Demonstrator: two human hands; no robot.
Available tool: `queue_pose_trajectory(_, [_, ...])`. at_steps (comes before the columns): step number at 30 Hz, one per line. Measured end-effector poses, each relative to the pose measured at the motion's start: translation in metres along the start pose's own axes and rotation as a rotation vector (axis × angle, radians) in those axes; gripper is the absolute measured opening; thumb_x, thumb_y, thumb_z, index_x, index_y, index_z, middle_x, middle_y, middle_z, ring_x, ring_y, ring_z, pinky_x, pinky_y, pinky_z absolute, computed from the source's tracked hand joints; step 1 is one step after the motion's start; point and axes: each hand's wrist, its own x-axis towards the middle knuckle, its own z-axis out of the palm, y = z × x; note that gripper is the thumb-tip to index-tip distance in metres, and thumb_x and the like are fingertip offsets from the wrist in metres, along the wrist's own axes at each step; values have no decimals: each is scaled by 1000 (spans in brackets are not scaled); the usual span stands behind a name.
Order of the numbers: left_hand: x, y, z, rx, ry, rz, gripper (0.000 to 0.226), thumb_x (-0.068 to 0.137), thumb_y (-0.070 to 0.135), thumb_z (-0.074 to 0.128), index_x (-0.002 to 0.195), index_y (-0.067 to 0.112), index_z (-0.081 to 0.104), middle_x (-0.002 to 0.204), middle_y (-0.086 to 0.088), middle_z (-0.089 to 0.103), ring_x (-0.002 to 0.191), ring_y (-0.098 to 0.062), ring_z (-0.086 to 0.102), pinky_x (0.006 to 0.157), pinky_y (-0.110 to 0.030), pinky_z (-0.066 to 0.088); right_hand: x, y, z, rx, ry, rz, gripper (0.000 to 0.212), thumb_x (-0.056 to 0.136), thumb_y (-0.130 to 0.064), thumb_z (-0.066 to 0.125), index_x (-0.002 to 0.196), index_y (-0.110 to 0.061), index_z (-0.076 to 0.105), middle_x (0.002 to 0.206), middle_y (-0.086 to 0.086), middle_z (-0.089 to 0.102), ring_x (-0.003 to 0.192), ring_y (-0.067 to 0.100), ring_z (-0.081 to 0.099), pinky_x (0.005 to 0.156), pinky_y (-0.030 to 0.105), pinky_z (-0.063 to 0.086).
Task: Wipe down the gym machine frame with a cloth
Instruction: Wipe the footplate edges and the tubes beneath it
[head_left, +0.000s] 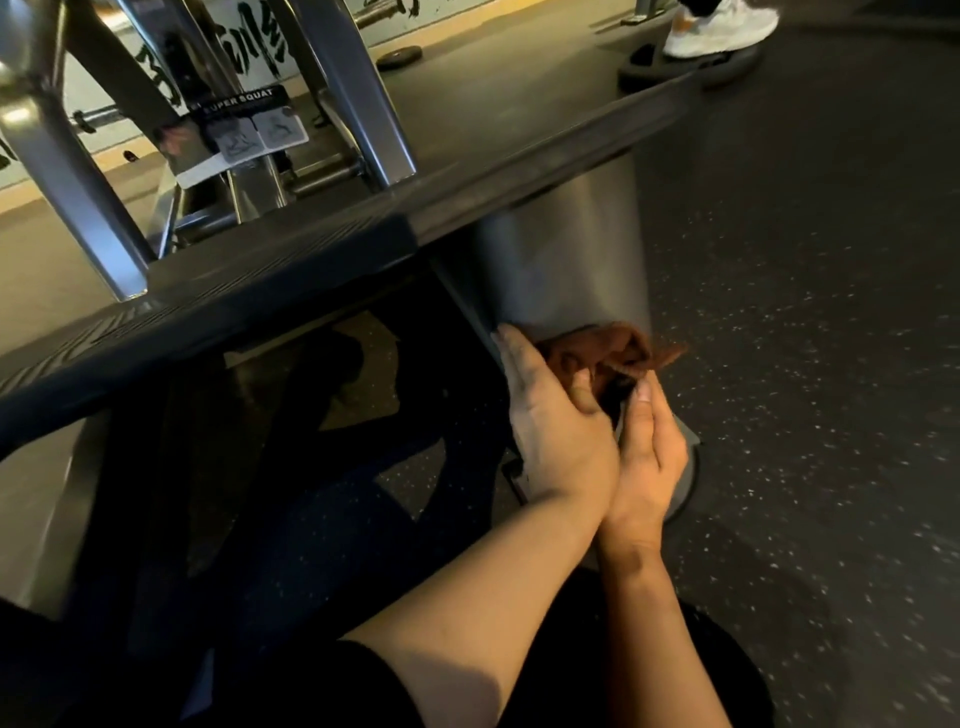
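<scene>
Head view: a black label (240, 107) on the machine's upper silver bars reads "SUPER SQUAT", with two small grey pictogram panels under it; dark brush-style lettering on the pale wall behind cannot be read. No container shows in this view.

The gym machine frame (561, 270) has a broad silver-grey leg running down from under a dark ribbed foot platform (218, 306) to a rounded foot on the speckled dark floor (810, 364). The cloth (613, 353), reddish-brown and bunched, sits against the lower part of that leg.

The left hand (553, 415) lies over the leg's left edge with fingers stretched out along the metal, its thumb pressing onto the cloth. The right hand (649, 447) is just beside it, wrists touching, its grip narrow: thumb and curled fingers pinch the near end of the cloth.

At the top right, a white sneaker (722, 28) of another person stands on a dark round plate.
</scene>
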Motion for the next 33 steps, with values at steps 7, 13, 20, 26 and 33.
queue_pose_trajectory(7, [24,-75,-10,-103,82,-693,44,78,21,72,118,9,61,116,-19,66,99,-37,66,84,-47,57,1,-8,4,-160,115,-65,41,97,-27,46,134,-13,56,134,-5,58,126,1,51,111,32,39])
queue_pose_trajectory(13, [56,-4,-36,-280,364,-76,44,82,12,65,125,5,61,120,-19,63,111,-32,61,99,-40,46,-2,-6,25,-364,-51,-313,45,101,-25,39,140,-6,50,151,5,42,143,16,34,118,38,28])
queue_pose_trajectory(20, [16,-47,-18,-61,50,-89,46,80,-9,53,123,5,63,123,-15,63,117,-29,58,97,-24,38,-2,12,19,-441,-95,-385,47,102,-22,38,147,-6,37,157,7,30,148,14,22,121,32,20])
queue_pose_trajectory(26, [34,-19,-30,-329,269,101,49,74,-12,51,121,-5,62,123,-23,59,119,-35,56,103,-30,38,-3,18,25,-472,-49,-416,45,103,-14,38,147,-3,34,158,12,26,149,18,19,120,27,18])
queue_pose_trajectory(33, [37,-36,-22,-330,158,52,51,78,-16,47,124,0,62,130,-16,56,124,-30,50,99,-14,31,-5,14,25,-724,-152,-585,44,101,-9,39,145,-6,41,157,17,25,149,29,14,121,33,14])
